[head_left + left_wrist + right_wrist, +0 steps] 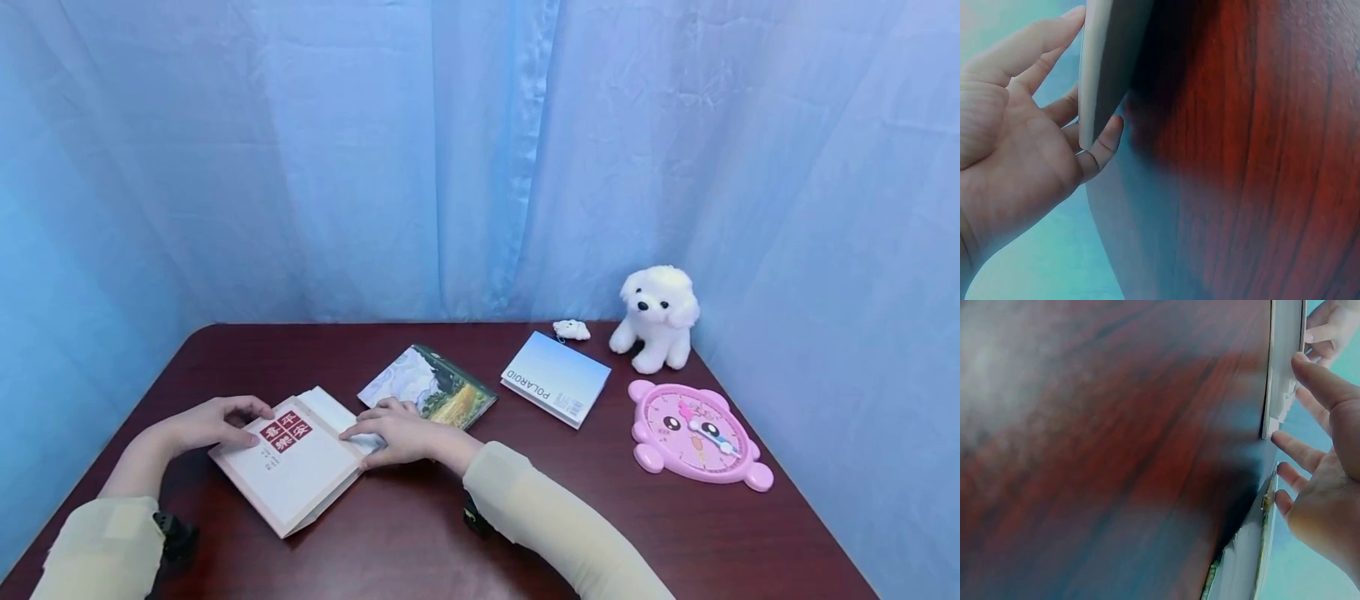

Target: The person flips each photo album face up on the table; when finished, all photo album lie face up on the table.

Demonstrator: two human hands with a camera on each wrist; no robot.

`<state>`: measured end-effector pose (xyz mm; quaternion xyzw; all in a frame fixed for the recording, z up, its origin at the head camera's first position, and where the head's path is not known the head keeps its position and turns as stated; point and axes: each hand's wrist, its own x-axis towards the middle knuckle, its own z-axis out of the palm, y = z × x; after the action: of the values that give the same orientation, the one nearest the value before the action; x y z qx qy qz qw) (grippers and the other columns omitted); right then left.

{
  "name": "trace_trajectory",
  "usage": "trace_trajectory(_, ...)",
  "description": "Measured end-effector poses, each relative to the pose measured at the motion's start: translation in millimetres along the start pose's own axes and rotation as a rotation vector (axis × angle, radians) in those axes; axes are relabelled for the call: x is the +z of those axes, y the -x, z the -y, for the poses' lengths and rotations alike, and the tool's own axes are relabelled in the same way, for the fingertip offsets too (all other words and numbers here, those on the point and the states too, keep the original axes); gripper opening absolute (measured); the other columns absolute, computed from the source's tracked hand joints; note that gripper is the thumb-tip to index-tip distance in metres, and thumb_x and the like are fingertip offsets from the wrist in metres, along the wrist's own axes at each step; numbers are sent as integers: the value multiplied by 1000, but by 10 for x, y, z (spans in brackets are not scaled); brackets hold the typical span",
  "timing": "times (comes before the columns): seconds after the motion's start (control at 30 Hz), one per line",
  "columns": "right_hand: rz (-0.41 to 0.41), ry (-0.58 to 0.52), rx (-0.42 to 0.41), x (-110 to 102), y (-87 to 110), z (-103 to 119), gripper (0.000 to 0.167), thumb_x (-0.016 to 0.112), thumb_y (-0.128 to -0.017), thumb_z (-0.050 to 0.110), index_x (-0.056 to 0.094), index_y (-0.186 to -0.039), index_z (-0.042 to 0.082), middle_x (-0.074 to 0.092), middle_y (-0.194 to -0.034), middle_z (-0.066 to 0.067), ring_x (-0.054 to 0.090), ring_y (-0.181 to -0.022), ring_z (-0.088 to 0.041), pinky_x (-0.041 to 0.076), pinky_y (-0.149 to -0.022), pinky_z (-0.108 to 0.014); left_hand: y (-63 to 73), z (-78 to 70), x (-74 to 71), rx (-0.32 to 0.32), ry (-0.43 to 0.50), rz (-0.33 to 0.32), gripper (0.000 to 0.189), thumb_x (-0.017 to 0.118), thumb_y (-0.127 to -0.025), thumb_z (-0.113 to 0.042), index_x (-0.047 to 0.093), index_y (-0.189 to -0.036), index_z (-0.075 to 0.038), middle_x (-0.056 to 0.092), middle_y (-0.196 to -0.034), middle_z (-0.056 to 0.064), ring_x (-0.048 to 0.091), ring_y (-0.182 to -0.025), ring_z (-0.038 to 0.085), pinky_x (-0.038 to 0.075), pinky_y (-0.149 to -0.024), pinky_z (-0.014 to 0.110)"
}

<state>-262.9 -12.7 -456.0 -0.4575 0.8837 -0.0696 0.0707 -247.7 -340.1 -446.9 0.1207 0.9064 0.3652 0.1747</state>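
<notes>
A cream book (307,467) with a red square of white characters on its cover lies tilted on the left of the table. My left hand (206,423) grips its left side, the thumb over the cover; in the left wrist view the little finger curls under the book's edge. From the right, my right hand (397,433) reaches across the opposite edge, fingers fairly straight. The right wrist view shows the thumb (1319,381) at the upper cover's edge and pale pages between the covers. Lower fingertips come close to a book with a painted landscape (461,392).
A blue and white POLAROID book (558,375) lies right of the landscape one. Behind it is a small white item (572,330). At the back right sits a white plush dog (660,321), and a pink toy clock (693,433) lies before it. Blue curtains (360,167) surround the table.
</notes>
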Motion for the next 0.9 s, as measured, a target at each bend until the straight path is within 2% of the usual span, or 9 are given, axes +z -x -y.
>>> trace_trajectory(0.07,-1,-17,-11,-13,18,0,51,65,-85,49,52,-134,38,45,-143,7,33,-130,-19,32,-97,-38,-6,-43,-5,20,-18,-17,45,73,-81,-24,59,-120,-5,56,-118,15,50,-104,28,46,-80,35)
trace_trajectory(0.17,-15,-46,-39,-32,58,-21,53,66,-85,47,52,-134,35,45,-143,5,33,-131,-20,33,-99,-38,-27,-152,-11,74,-74,-82,45,73,-82,-24,59,-119,-2,59,-113,15,54,-101,28,48,-80,35)
trace_trajectory(0.27,-35,-71,-66,-63,117,-60,55,66,-85,46,51,-136,31,45,-143,2,33,-131,-21,33,-102,-39,-61,-293,-9,131,-117,-155,46,72,-84,-23,58,-121,1,60,-113,19,57,-102,32,49,-84,41)
trace_trajectory(0.33,-44,-77,-73,-98,168,-91,56,66,-85,45,50,-137,30,45,-143,-1,34,-131,-22,33,-104,-39,-87,-392,4,145,-138,-187,47,70,-85,-23,56,-123,1,59,-116,21,57,-104,34,49,-85,45)
trace_trajectory(0.4,-49,-88,-68,-148,227,-122,58,67,-86,43,48,-138,28,44,-143,-3,33,-132,-24,31,-106,-40,-114,-495,27,149,-143,-201,48,69,-87,-25,55,-125,1,58,-120,23,56,-106,36,48,-87,49)
trace_trajectory(0.63,-69,-162,-23,-307,456,-318,61,68,-86,37,45,-141,24,40,-146,-7,29,-136,-26,28,-110,-43,-236,-799,136,186,-170,-231,50,69,-86,-29,55,-126,-3,57,-123,19,55,-106,33,47,-87,49)
trace_trajectory(0.9,-167,-216,41,-310,807,-632,64,69,-85,37,43,-142,24,36,-148,-8,28,-136,-25,33,-106,-45,-397,-1078,273,251,-178,-268,55,70,-85,-30,53,-128,0,56,-124,20,53,-111,37,44,-92,52)
